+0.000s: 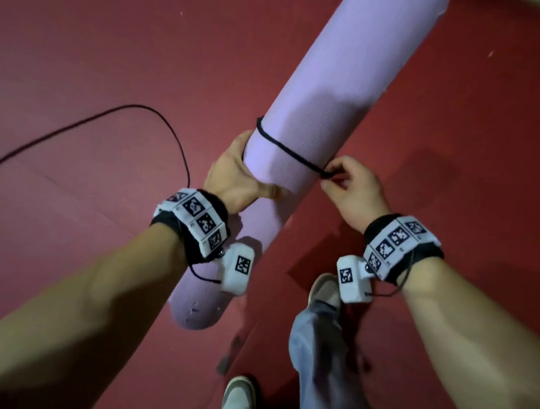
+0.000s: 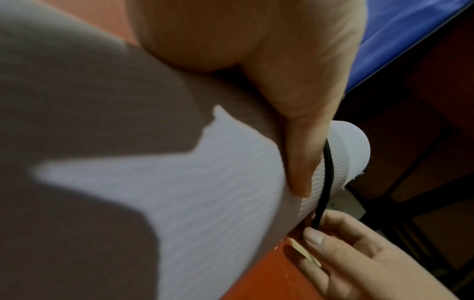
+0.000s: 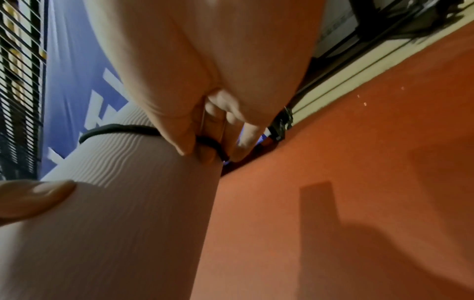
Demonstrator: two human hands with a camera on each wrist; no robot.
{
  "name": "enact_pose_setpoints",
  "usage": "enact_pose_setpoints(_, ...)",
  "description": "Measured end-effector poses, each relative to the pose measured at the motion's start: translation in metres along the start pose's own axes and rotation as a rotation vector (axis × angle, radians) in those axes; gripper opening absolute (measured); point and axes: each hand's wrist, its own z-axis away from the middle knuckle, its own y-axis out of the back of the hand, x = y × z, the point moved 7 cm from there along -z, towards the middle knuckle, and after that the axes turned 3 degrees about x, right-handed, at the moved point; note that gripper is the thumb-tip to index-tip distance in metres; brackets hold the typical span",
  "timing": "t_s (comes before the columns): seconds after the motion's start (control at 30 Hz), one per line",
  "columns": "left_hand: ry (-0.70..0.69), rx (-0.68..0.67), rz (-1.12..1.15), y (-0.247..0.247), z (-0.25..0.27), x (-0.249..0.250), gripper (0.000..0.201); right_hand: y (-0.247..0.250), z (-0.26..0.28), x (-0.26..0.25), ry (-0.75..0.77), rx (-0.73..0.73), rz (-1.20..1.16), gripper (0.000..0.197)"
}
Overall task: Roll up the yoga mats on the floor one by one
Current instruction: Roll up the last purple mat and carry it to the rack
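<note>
A rolled-up lilac yoga mat (image 1: 334,88) runs from the lower middle to the upper right in the head view, over the red floor. A black elastic band (image 1: 284,147) circles the roll near its middle. My left hand (image 1: 241,174) grips the roll from the left, fingers under it and thumb on top. My right hand (image 1: 347,182) pinches the band at the roll's right side. In the left wrist view the band (image 2: 324,178) runs down past the left thumb to the right hand's fingertips (image 2: 314,235). In the right wrist view the band (image 3: 120,130) disappears between the pinching fingers.
Red mat flooring (image 1: 94,52) lies all around. A thin black cable (image 1: 104,120) curves across the floor at left. My two shoes (image 1: 238,397) and a grey trouser leg (image 1: 322,359) stand at the bottom. A blue banner (image 3: 71,81) and a dark grille (image 3: 18,81) lie beyond.
</note>
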Motion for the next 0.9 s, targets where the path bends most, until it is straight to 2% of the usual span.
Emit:
enact_pose_setpoints(0.17,-0.108,0.099,0.15,0.109,0.052,0.188,0.108,0.116,-0.005,-0.186,0.052,0.05,-0.01,0.013)
enact_pose_setpoints(0.3,-0.187,0.157,0.383,0.196,0.092,0.333,0.099,0.196,-0.017,-0.345,0.183,0.072,-0.012,0.011)
enact_pose_setpoints(0.47,-0.316,0.229,0.587,0.292,0.134,0.462,0.09,0.254,-0.035,-0.509,0.369,-0.034,-0.015,0.009)
enact_pose_setpoints(0.57,-0.401,0.282,0.678,0.336,0.159,0.509,0.085,0.263,-0.042,-0.579,0.491,-0.119,0.043,0.006)
enact_pose_setpoints(0.67,-0.461,0.359,0.727,0.37,0.175,0.534,0.083,0.262,-0.046,-0.627,0.568,-0.202,0.069,0.008)
enact_pose_setpoints(0.77,-0.497,0.414,0.728,0.402,0.184,0.544,0.083,0.254,-0.05,-0.667,0.616,-0.239,0.056,0.014)
enact_pose_setpoints(0.9,-0.51,0.525,0.647,0.444,0.184,0.544,0.085,0.236,-0.064,-0.71,0.626,-0.269,-0.103,0.02)
